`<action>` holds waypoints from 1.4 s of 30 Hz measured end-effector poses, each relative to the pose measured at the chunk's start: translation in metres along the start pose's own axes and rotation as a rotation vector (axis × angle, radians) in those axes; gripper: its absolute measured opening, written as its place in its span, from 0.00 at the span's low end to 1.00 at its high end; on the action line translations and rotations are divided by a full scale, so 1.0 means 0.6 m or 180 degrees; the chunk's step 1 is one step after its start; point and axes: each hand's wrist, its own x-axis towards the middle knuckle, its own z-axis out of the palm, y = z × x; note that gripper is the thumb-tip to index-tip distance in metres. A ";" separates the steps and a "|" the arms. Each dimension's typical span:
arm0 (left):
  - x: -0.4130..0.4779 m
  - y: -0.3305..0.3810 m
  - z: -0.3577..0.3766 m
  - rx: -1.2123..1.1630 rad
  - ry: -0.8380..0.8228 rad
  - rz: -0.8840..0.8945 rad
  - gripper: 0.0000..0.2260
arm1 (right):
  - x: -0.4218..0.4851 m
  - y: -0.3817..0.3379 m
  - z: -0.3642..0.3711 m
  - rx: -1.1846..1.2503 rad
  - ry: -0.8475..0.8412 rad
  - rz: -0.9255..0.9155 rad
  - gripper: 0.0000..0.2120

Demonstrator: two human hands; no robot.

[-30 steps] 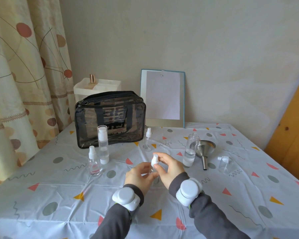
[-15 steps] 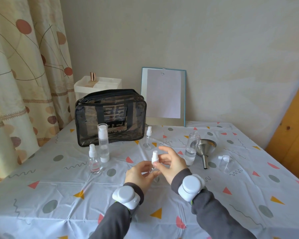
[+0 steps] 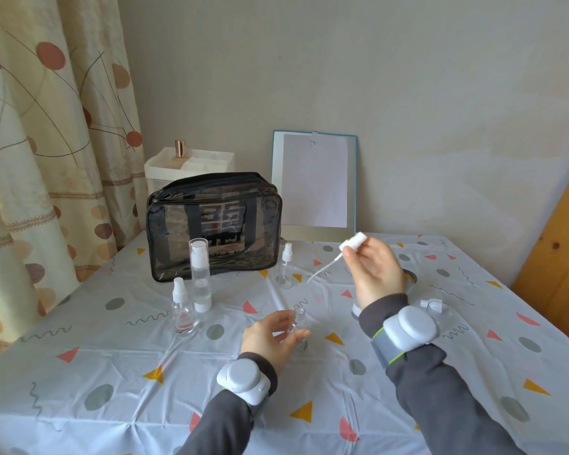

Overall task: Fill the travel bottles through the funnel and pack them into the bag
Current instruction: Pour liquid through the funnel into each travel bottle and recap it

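The task is looking to be at an early stage. The left grip (image 3: 273, 336) is curling round a small clear bottle (image 3: 298, 326) that is standing upright on the bench (image 3: 112, 372), its neck open and its body seemingly empty. The right grip (image 3: 375, 274) is pinching the white spray cap (image 3: 352, 243), raised above and to the right of the bottle, well apart from it, with the thin dip tube (image 3: 322, 270) hanging slantwise down toward the left. Filling is not yet under way: the funnel (image 3: 409, 277) is lying mostly hidden behind the right grip, not in any neck. Three other bottles, a tall pump bottle (image 3: 200, 274) and two small sprayers (image 3: 181, 307) (image 3: 286, 267), are standing capped on the bench; whether they are full is hard to tell. The bag (image 3: 214, 224) is standing at the back, apparently closed, so all the packing is probably waiting.
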 end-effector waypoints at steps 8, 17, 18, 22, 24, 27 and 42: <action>0.000 0.000 0.001 -0.0081 0.0023 -0.0055 0.20 | -0.027 0.107 -0.039 -0.0944 0.0219 0.1104 0.10; -0.001 0.003 0.001 -0.0044 0.0032 -0.0026 0.20 | -0.038 0.160 -0.024 -0.1318 -0.0187 0.1556 0.11; -0.001 0.003 0.002 -0.0041 0.0037 -0.0029 0.20 | -0.038 0.162 -0.024 -0.1448 -0.0269 0.1624 0.10; 0.000 0.001 0.002 -0.0007 0.0054 -0.0030 0.20 | -0.036 0.169 -0.024 -0.1918 -0.0501 0.1673 0.07; 0.000 0.001 0.002 -0.0015 0.0063 -0.0050 0.20 | -0.036 0.170 -0.025 -0.2050 -0.0585 0.1654 0.07; 0.000 0.001 0.002 -0.0011 0.0060 -0.0046 0.20 | -0.037 0.171 -0.026 -0.2298 -0.0830 0.1617 0.09; 0.003 0.000 0.004 -0.0014 0.0048 -0.0112 0.17 | -0.040 0.140 -0.093 -0.2431 -0.0741 0.0934 0.07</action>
